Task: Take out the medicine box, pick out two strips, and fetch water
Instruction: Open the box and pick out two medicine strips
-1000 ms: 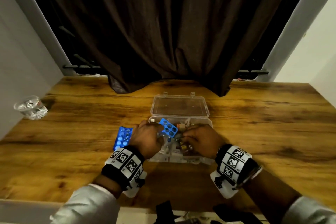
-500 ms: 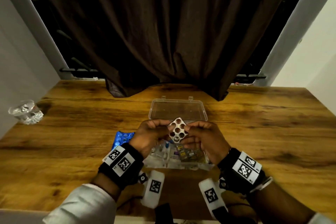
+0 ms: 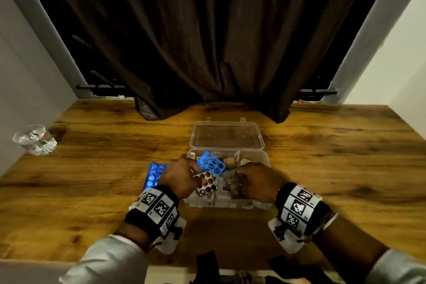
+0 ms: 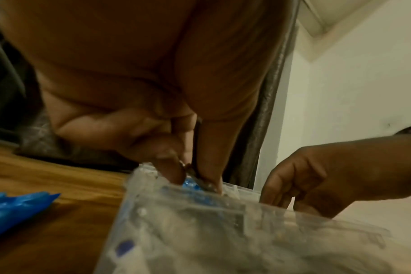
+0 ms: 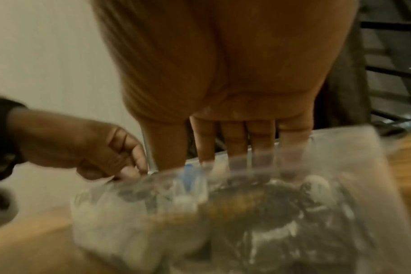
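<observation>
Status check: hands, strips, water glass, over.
Left hand pinches silver strip over open medicine box; right hand digging inside. One blue strip out on table. Water glass far left, unobstructed.

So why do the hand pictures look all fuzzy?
Left wrist view: the clear box sits right at the lens and smears, though the fingers stay fairly sharp. Right wrist view: the box contents blur into streaks. Head view: dim, but sharp enough to show the silver strip.
</observation>
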